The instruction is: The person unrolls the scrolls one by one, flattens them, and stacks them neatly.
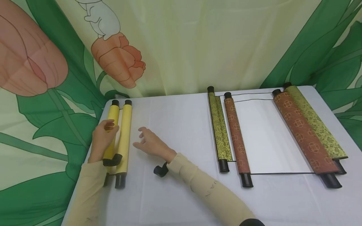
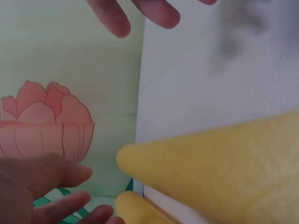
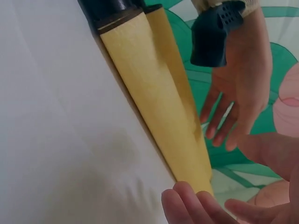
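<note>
A rolled yellow scroll with black end knobs lies at the left end of the table, its two rolls side by side: the right roll point(image 1: 124, 141) and the left roll point(image 1: 114, 113). Over the left roll hovers my left hand point(image 1: 102, 138), fingers loosely bent and holding nothing; it covers part of that roll. My right hand point(image 1: 154, 142) is held just right of the scroll, fingers spread and relaxed, with nothing in it. In the right wrist view, the yellow roll point(image 3: 145, 79) runs down toward my right fingertips point(image 3: 175, 205). The left wrist view shows the yellow roll point(image 2: 219, 163) close up.
Toward the right lie two partly unrolled scrolls, overlapping: a reddish-brown patterned one point(image 1: 237, 138) in front and a green-gold one point(image 1: 219, 125) behind, with white paper point(image 1: 271, 138) stretched between the rolls. A printed curtain point(image 1: 183, 47) hangs along the table's far edge.
</note>
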Available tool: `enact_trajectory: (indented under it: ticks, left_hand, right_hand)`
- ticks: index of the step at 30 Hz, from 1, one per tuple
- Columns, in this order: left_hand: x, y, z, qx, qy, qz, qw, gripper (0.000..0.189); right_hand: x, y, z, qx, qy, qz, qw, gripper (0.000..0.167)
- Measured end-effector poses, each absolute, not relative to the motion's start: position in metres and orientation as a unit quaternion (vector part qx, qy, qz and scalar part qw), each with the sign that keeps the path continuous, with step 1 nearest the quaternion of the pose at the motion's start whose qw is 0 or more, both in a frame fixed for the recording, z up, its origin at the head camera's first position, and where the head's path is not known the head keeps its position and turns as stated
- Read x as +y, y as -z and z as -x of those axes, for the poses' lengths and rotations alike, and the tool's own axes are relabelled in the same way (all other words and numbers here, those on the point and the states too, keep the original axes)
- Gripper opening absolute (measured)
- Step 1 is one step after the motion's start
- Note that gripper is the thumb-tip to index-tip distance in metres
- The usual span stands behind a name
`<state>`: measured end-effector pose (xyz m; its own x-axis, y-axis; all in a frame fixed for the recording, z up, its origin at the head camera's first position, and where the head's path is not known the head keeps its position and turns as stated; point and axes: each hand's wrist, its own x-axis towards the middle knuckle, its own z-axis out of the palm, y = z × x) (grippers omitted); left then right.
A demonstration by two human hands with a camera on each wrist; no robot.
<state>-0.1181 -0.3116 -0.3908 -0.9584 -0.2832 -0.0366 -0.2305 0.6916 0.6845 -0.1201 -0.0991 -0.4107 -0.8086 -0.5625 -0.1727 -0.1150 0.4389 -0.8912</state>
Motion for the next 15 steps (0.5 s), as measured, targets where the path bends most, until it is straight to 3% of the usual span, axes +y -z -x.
enact_trajectory:
  ticks: [7,15]
  left_hand:
    - [-0.331,0.399,0.117,-0.922,0.359,-0.135,0.059,0.046]
    - [-0.334,0.395,0.122,-0.925,0.346,-0.15,0.039,0.048]
  right_hand:
    - [-0.116,0.421,0.117,0.824,0.474,0.212,0.227,0.065]
    - [-0.128,0.426,0.115,0.827,0.472,0.206,0.224,0.068]
